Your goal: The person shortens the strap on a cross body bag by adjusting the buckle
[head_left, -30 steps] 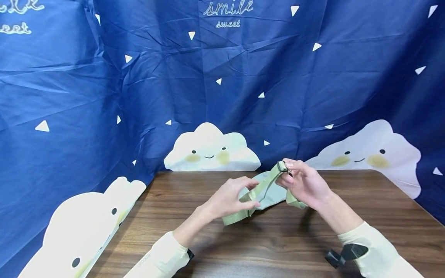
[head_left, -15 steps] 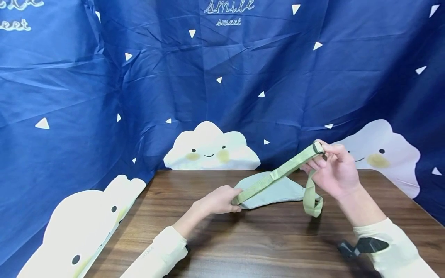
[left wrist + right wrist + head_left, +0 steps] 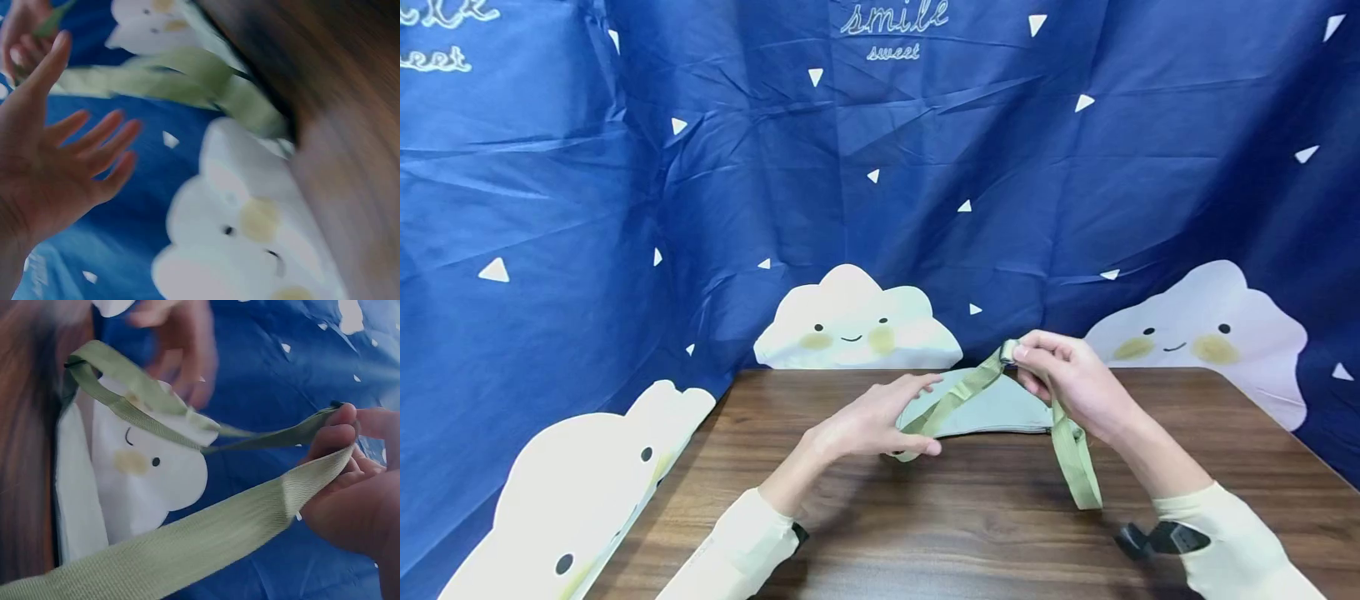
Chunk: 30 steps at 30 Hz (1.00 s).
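At the far left, a white cloud with a drawn face point(image 3: 580, 483) showed on the blue backdrop point(image 3: 737, 167). My left hand point(image 3: 867, 423) reached over the dark wooden table point(image 3: 970, 533), its thumb and fingers spread wide and clasping nothing; the green strap point(image 3: 958, 398) ran between them, and I couldn't tell whether the thumb touched it. Right of that hand, the pale pouch point(image 3: 1000, 408) lay near the table's far edge, a zipper point(image 3: 1000, 430) along its near side. The strap slanted up in front of it to a dark buckle point(image 3: 1006, 352), where my right hand point(image 3: 1078, 385) pinched the strap between thumb and curled fingers. Below that hand, more of the strap hung in a loop.
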Tool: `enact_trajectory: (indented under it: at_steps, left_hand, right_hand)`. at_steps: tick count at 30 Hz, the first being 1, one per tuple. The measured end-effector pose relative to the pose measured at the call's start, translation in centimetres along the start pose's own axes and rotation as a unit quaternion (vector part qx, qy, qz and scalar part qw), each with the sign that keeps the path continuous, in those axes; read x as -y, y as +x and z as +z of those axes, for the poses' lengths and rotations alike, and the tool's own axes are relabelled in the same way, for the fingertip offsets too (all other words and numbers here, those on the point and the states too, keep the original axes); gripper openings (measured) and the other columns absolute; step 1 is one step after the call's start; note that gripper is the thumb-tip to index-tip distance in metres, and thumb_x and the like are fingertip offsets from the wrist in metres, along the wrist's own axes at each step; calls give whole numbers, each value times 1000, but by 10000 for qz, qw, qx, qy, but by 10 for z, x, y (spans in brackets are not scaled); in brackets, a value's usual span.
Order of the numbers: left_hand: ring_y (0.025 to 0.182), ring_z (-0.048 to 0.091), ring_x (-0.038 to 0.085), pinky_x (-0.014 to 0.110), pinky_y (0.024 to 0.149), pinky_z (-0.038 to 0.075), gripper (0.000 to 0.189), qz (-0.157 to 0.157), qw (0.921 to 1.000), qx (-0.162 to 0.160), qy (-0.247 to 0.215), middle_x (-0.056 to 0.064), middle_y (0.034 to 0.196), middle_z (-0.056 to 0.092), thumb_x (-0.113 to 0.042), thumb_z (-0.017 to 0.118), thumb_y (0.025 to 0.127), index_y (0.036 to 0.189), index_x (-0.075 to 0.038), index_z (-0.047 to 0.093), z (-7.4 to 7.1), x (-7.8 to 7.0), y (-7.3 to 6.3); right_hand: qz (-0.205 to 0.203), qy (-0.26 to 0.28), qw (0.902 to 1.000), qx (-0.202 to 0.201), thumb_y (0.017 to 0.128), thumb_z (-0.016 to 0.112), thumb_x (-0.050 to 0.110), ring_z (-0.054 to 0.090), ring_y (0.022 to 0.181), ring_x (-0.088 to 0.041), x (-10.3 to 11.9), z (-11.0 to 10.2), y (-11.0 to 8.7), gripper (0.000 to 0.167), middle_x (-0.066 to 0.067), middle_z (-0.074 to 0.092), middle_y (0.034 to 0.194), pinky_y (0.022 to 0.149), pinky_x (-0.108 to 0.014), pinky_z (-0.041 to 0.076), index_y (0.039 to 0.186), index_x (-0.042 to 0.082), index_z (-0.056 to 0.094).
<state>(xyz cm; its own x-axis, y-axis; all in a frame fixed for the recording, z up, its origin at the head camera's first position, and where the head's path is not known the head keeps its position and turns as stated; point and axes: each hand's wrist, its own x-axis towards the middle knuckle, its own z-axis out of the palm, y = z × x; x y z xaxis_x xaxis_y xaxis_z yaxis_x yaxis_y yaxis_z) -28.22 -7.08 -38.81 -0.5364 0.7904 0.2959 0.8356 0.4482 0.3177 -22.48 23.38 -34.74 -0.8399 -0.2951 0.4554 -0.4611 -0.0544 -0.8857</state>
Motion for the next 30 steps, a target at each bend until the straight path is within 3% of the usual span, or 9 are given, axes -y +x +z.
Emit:
enact_trajectory:
  at_steps: [3, 6, 9, 11, 15, 21, 30]
  left_hand:
    - [132, 46, 6, 38, 104, 41, 81, 664, 9924, -964, 370, -5, 147, 49, -51, 74, 91, 156, -21, 36, -5, -25, 4]
    - [136, 43, 9, 40, 105, 39, 74, 1156, 9700, -1794, 1164, 0, 147, 51, -41, 74, 94, 154, -13, 41, -9, -47, 5]
    - [130, 50, 12, 36, 103, 40, 63, 1438, 9454, -2302, 1802, 1, 138, 58, -34, 77, 93, 146, -11, 53, -12, -59, 3]
    - [125, 54, 12, 33, 102, 41, 53, 1540, 9366, -2491, 1922, 0, 130, 63, -31, 80, 91, 137, -11, 62, -15, -62, 2]
    - [117, 59, 11, 31, 99, 43, 39, 1599, 9340, -2712, 1691, -1, 120, 67, -28, 82, 89, 123, -11, 71, -19, -59, -1]
    - [114, 60, 8, 28, 104, 39, 41, 1626, 9428, -2716, 1044, -1, 116, 70, -26, 86, 85, 119, -8, 70, -22, -56, 0]
    - [105, 60, 2, 23, 94, 42, 38, 1647, 9512, -2539, 605, -8, 109, 71, -30, 85, 86, 117, -13, 71, -10, -55, 2]
  right_hand:
    - [102, -787, 9967, 148, 106, 58, 19, 38, 52, -17, -8, 12, 0, 20, -7, 47, 63, 45, -33, 31, 98, 1, 60]
    - [42, -1172, 9916, 540, 106, 58, 19, 36, 49, -16, -15, 26, 0, 15, -7, 46, 60, 42, -32, 28, 100, 6, 62]
    - [-87, -1248, 9871, 998, 106, 57, 16, 36, 48, -15, -19, 40, -2, 11, -8, 47, 58, 40, -30, 27, 100, 8, 61]
    - [-168, -1179, 9853, 1223, 107, 55, 14, 36, 47, -16, -19, 46, -2, 10, -9, 48, 59, 39, -30, 26, 101, 8, 61]
    - [-136, -1213, 9853, 1199, 107, 56, 14, 38, 47, -21, -15, 45, -3, 11, -11, 52, 62, 39, -31, 29, 103, 8, 64]
    - [67, -1529, 9842, 890, 104, 61, 18, 47, 54, -22, -11, 31, -7, 15, -10, 53, 64, 45, -33, 38, 94, 10, 69]
    - [61, -1845, 9788, 883, 103, 64, 20, 36, 49, -13, -11, 38, -6, 14, -7, 57, 69, 40, -30, 29, 91, 14, 69]
